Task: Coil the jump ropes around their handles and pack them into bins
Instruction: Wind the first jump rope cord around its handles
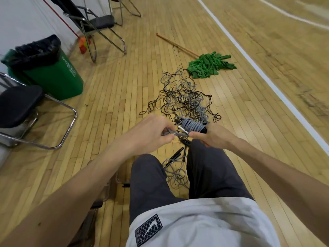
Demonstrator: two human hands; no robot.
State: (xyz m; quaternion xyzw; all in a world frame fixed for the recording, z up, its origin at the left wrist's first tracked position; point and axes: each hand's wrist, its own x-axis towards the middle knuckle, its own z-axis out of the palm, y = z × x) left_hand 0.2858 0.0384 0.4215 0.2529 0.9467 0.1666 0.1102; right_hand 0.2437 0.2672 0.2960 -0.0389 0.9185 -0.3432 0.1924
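Above knees, dead centre: my right hand (213, 136) grips black handles (204, 130) wrapped in grey jump rope (193, 126). Left hand (151, 132) pinches free tail (178, 134) at coil's 9 o'clock. Risk, I judge: slack tail lets turns spring off, or trailing cord snags tangle (183, 97) on floor at 12. Green bin (53, 75) at 10, well apart. Can't tell if it's the packing bin. Tail's end hidden inside left fingers.

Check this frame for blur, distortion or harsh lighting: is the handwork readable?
Head view: wide-angle bending curves the white court line and fans the floorboards, which look smeared at far right; the left hand, right hand and the coiled rope they hold are sharp; light is even, with no hard shadows or glare on the work.
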